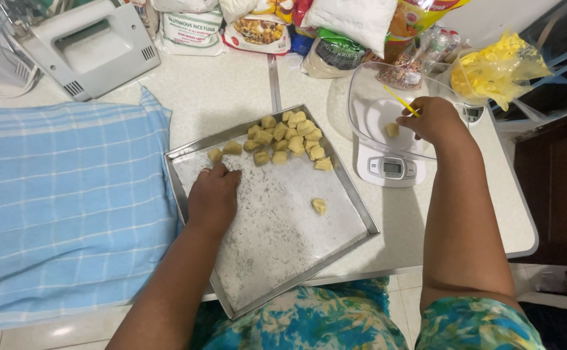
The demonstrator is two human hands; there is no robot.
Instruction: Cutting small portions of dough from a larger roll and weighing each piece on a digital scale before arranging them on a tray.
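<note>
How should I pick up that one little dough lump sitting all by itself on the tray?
Pinch the lone dough piece across its two sides with thumb and finger, coming straight down from above. It is small and chunky, lies flat on the metal tray, and has bare tray all round it, so probably nothing blocks your fingers. Grip gently; it looks soft.

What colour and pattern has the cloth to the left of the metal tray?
The cloth is light blue with thin white checked lines, seen best in the head view.
</note>
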